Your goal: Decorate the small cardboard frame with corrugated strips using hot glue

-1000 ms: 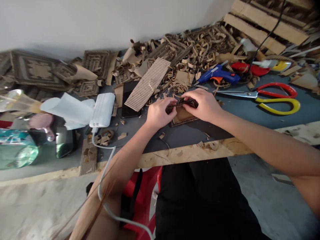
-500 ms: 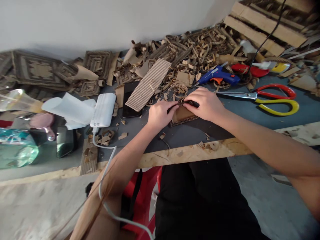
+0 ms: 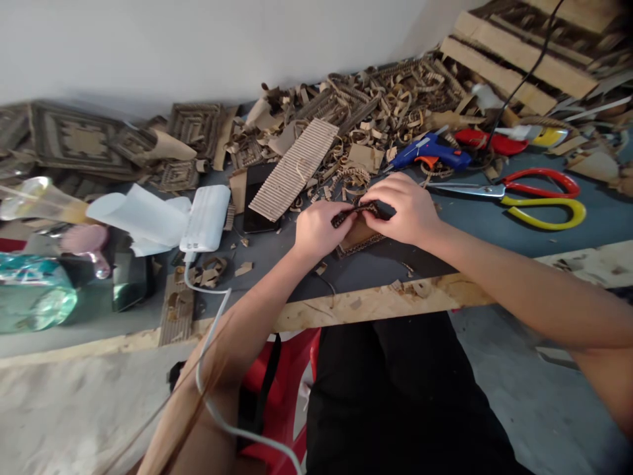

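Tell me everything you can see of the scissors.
The scissors have slim silvery, metal-looking blades and two loop handles, one red, one yellow. They lie on the grey tabletop, right of the right hand, blades pointing toward it, handles spread apart. No hand touches them; whether the tip meets nearby cardboard scraps is unclear.

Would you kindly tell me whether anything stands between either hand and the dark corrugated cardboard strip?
Nothing visible does: the left hand and right hand both pinch the dark corrugated cardboard strip. Nothing shows between it and the brown cardboard panel either, though the hands partly block the view.
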Demonstrator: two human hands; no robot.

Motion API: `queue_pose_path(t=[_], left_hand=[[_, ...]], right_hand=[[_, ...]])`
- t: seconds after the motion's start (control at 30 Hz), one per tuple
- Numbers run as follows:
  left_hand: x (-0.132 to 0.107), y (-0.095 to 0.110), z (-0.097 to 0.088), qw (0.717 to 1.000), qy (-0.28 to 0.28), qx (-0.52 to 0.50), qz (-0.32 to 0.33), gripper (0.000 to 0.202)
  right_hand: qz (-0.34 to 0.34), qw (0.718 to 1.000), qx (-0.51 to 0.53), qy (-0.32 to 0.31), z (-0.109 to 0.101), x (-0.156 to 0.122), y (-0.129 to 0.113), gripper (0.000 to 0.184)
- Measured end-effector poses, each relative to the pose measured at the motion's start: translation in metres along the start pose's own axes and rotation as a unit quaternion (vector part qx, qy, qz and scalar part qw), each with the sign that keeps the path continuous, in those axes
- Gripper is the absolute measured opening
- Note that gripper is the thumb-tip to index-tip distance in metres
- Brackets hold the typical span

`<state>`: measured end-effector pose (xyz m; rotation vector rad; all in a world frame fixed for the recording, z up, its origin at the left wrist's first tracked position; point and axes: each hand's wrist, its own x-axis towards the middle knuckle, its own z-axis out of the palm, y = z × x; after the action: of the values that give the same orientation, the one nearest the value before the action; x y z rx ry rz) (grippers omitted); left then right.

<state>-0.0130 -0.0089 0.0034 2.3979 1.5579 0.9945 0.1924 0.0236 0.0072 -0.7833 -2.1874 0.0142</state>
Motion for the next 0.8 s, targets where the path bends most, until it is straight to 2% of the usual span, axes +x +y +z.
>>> queue_pose_path(t=[0.13, 0.33, 0.47, 0.57, 0.7, 0.8], left_hand=[[-0.001, -0.001, 0.0, 0.998, 0.056, -0.013, 0.02, 0.018], [0.001, -0.001, -0.001, 0.995, 0.083, -0.017, 0.055, 0.02], [0.004, -0.001, -0.003, 0.994, 0.08, -0.004, 0.072, 0.023], [0.007, -0.006, -0.004, 0.996, 0.067, 0.009, 0.057, 0.021], [0.009, -0.013, -0.007, 0.998, 0.039, -0.03, 0.05, 0.018], [0.008, -0.012, -0.007, 0.996, 0.03, -0.057, 0.062, 0.018]], right_hand=[[-0.008, 0.999, 0.0, 0.037, -0.001, 0.001, 0.005, 0.009], [0.013, 0.998, -0.002, 0.06, -0.001, 0.002, 0.004, 0.008], [-0.011, 0.999, 0.011, 0.04, -0.003, 0.003, 0.005, 0.015], [-0.029, 0.999, 0.021, 0.027, -0.002, 0.003, 0.007, 0.017], [-0.037, 0.997, 0.041, 0.049, -0.001, 0.005, 0.011, 0.017], [-0.019, 0.997, 0.046, 0.057, 0.0, 0.005, 0.015, 0.019]])
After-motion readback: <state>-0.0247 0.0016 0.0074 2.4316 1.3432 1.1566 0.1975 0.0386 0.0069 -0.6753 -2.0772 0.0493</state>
